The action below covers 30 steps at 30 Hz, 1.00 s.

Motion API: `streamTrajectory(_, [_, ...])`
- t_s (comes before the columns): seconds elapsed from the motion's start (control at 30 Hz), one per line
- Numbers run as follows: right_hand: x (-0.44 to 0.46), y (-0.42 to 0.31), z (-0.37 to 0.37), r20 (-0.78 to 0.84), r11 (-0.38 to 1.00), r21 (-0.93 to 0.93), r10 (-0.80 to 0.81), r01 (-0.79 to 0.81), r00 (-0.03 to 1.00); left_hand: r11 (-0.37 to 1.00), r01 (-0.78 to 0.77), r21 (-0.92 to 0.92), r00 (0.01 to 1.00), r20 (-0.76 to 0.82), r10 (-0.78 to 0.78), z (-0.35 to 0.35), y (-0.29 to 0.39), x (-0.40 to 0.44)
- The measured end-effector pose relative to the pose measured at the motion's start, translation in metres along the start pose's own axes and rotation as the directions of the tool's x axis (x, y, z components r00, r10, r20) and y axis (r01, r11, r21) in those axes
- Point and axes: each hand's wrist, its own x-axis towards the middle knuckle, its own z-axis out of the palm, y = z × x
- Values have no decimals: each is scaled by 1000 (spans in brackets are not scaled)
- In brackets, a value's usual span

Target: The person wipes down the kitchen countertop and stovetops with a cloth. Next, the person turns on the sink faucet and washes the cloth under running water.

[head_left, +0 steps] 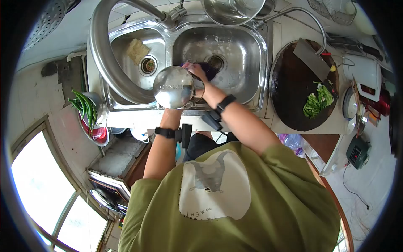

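My right hand [196, 72] is over the right sink basin [241, 80], closed on a dark purple item [208, 70] near the drain; what that item is I cannot make out. The round steel head of the faucet [173, 87] covers my left hand, so only the wrist and forearm below it show. Both wrists wear black straps. In the left basin [119, 46] a yellowish sponge-like piece [137, 51] lies above the drain.
A round dark chopping board [289, 92] at the right bears a cleaver [311, 58] and chopped greens [317, 101]. Green chilies [86, 108] stand at the left. A steel pot [233, 10] is behind the basin, and the curved faucet pipe [103, 54] arches over the left basin.
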Motion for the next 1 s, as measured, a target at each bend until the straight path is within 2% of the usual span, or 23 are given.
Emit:
streamTrajectory(0.07, [5,0,5,361,986,163,-15,-47,933,881,155,-447,976,-68,-206,-12,-2,-29])
streamTrajectory(0.1, [7,-1,8,523,970,218,-22,-109,852,876,226,-426,952,-95,-291,-28,-10,-41])
streamTrajectory(0.17, [-17,-17,17,435,932,330,-12,-147,900,863,298,-408,917,-128,-377,-39,-13,-52])
streamTrajectory(0.23, [-26,-21,20,388,913,376,-1,-158,922,821,425,-382,786,-294,-544,-37,-11,-50])
streamTrajectory(0.27, [-27,-17,20,329,907,402,-275,129,903,809,456,-372,746,-335,-575,-34,-10,-49])
streamTrajectory(0.3, [-27,-15,22,317,868,449,-376,212,870,794,486,-364,704,-375,-603,-31,-9,-47])
streamTrajectory(0.33, [-24,-10,25,301,818,499,-475,288,827,913,402,66,884,-286,-369,-39,-20,-44])
streamTrajectory(0.37, [-22,-6,28,282,757,548,-567,355,774,897,393,203,906,-253,-340,-52,-39,-47])
streamTrajectory(0.43, [-42,-40,19,361,761,647,-345,33,866,820,333,466,943,-184,-279,-78,-78,-51])
streamTrajectory(0.5, [-75,-92,0,430,657,716,-146,-237,891,820,235,521,971,-166,-173,-56,-36,-47])
streamTrajectory(0.53, [-61,-87,0,365,901,418,-286,119,886,829,248,502,968,-173,-185,-50,-27,-46])
streamTrajectory(0.57, [-43,-76,2,360,892,13,-427,453,830,837,260,482,964,-180,-196,-44,-18,-44])
streamTrajectory(0.6, [-29,-58,13,386,791,-195,-482,581,786,947,314,-68,907,-274,-320,-24,6,-38])
streamTrajectory(0.63, [-15,-40,23,410,632,-385,-536,672,738,945,302,122,937,-221,-271,-36,-6,-36])
streamTrajectory(0.67, [0,-14,50,300,756,-243,-538,608,788,913,262,313,961,-166,-219,-48,-18,-35])
streamTrajectory(0.7, [0,-7,41,336,746,-187,-563,639,755,853,199,483,980,-111,-166,-61,-31,-34])
streamTrajectory(0.73, [-9,-5,26,369,754,-108,-575,648,730,933,306,-187,939,-100,-328,-52,-21,-29])
streamTrajectory(0.8, [-28,-20,-9,378,770,-67,-569,634,730,849,306,-431,902,-155,-404,-30,-13,-27])
streamTrajectory(0.83, [-36,-53,-26,338,784,-203,-507,587,793,790,284,-543,879,-182,-440,-19,-9,-26])
streamTrajectory(0.87, [-45,-88,-43,295,786,-331,-440,523,848,863,269,-428,911,-179,-373,-14,-18,-23])
streamTrajectory(0.9, [-51,-111,-48,54,804,-494,-353,332,934,919,248,-307,937,-165,-308,-10,-29,-22])
streamTrajectory(0.97, [-22,-133,-55,-52,844,-384,-424,374,904,971,227,-73,969,-80,-233,3,-18,-19])
streamTrajectory(1.0, [-11,-144,-56,-87,843,-354,-461,405,883,932,45,359,996,57,-70,-4,-26,-12])
